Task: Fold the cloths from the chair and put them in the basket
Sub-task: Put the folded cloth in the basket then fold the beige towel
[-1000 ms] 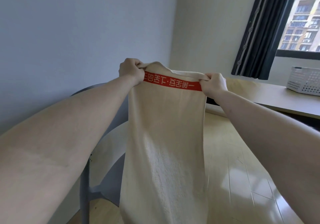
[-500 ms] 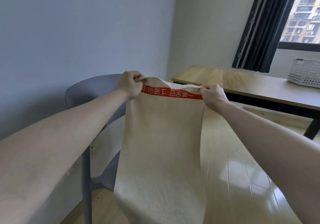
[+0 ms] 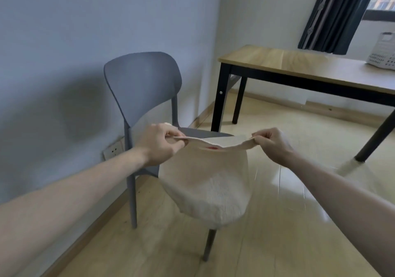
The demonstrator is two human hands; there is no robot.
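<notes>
The cream towel cloth point(image 3: 205, 189) hangs in the air over the grey plastic chair point(image 3: 141, 84). Your left hand point(image 3: 159, 143) and right hand point(image 3: 272, 143) each pinch a top corner. The white basket point(image 3: 382, 53) sits on the wooden table point(image 3: 299, 65).

Lowered from chest height to just above the chair point(image 3: 142, 88) seat: left hand point(image 3: 159, 144) and right hand point(image 3: 272, 144), the cloth point(image 3: 205, 182) now billowing beneath; red band nearly hidden, chair back uncovered.
</notes>
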